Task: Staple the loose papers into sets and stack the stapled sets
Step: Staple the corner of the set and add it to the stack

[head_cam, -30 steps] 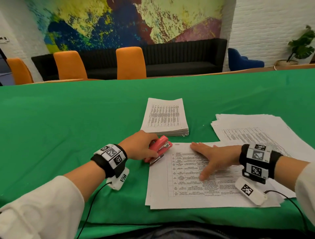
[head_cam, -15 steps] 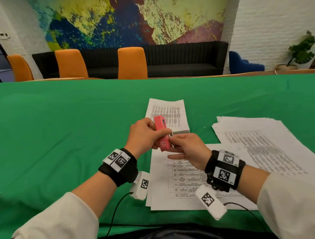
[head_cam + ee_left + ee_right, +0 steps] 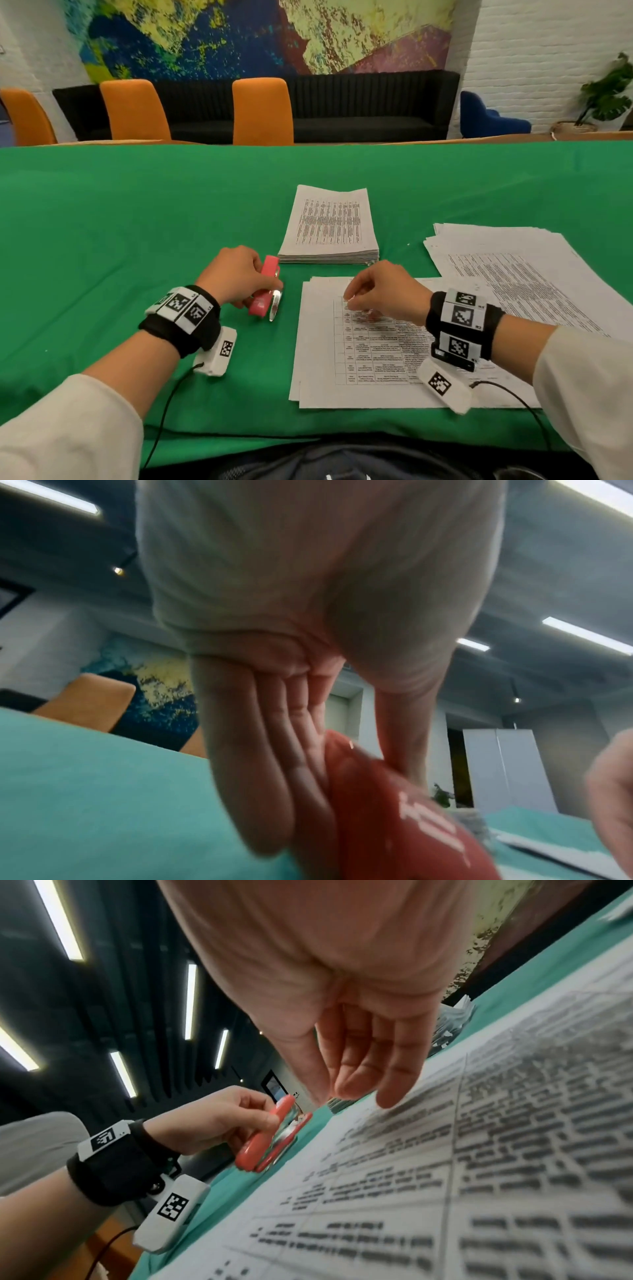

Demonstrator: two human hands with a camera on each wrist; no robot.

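A neat, thick stack of papers [image 3: 329,228] is seen squared up on the green desk [image 3: 137,222] beyond the hands; it is taken to be the pile of finished sets, though no staples can be made out at this distance. A fanned, untidy heap of loose sheets [image 3: 520,270] is spread at the right, so a good share of the work is judged to be left. Directly in front, a thin set of pages [image 3: 363,359] is laid flat with its edges slightly offset. The pink stapler [image 3: 264,286] is gripped by the left hand [image 3: 239,274], fingers and thumb curled round it, and is held just left of that set, apart from the paper, with its metal base hanging open. The right hand [image 3: 383,291] is held over the top of the set with fingers loosely bent and nothing gripped, fingertips [image 3: 390,1096] close to the sheet; whether the sheet is touched cannot be told. Whether this set has been stapled cannot be told either; placing it on the stack is still to be done
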